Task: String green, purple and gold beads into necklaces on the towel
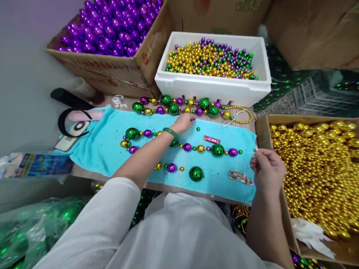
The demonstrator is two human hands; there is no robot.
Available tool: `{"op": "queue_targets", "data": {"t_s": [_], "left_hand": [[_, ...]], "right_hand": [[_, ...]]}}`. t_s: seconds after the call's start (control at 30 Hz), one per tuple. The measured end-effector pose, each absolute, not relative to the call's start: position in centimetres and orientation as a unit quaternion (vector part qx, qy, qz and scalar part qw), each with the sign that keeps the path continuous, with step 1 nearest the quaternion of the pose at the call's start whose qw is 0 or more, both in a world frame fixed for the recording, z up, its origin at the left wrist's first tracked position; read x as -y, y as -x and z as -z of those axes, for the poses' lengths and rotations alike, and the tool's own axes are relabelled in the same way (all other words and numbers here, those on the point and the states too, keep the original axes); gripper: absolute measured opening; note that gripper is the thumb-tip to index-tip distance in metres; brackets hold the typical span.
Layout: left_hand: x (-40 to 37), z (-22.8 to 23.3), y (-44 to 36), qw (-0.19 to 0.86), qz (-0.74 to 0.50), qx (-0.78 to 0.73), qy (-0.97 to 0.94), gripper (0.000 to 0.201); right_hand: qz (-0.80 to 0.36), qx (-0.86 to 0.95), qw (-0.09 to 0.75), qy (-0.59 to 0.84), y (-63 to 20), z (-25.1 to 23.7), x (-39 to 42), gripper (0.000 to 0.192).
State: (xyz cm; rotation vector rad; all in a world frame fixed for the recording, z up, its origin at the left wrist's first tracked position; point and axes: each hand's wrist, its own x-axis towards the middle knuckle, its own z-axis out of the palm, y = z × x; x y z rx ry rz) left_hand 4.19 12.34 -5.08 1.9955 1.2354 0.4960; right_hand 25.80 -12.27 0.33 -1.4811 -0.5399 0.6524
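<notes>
left hand (183, 122) pinches a small purple bead (192, 120) at the towel's (103, 145) far edge, while right hand (266, 170) grips the thread (248, 152) end, strand (209, 148) running leftward between them.

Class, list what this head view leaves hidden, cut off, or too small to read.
- Left hand fingertips: curled over a small purple bead; grip hidden.
- Thread at right hand: too thin to follow.
- Red label: print too small.
- Gold bead box: cut off by right edge.
- Lower table: hidden by the white garment.
</notes>
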Motion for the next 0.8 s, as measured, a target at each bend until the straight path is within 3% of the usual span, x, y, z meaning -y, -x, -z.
{"op": "queue_targets", "data": {"t_s": [0.13,0.3,0.8], "left_hand": [[-10.9,3.1,-3.7,0.557,-0.322,-0.473,-0.602,0.013],[-8.0,0.1,-2.1,0.785,-0.346,-0.367,-0.359,0.021],[-5.8,-1.4,-0.4,0.834,-0.367,-0.318,-0.262,0.01]], "right_hand": [[-0.346,0.273,0.597,0.671,-23.9,0.7,12.3,0.024],[-0.426,0.307,0.554,0.647,-21.2,1.6,12.2,0.027],[-0.457,0.345,0.533,0.623,-18.3,1.3,11.3,0.029]]}}
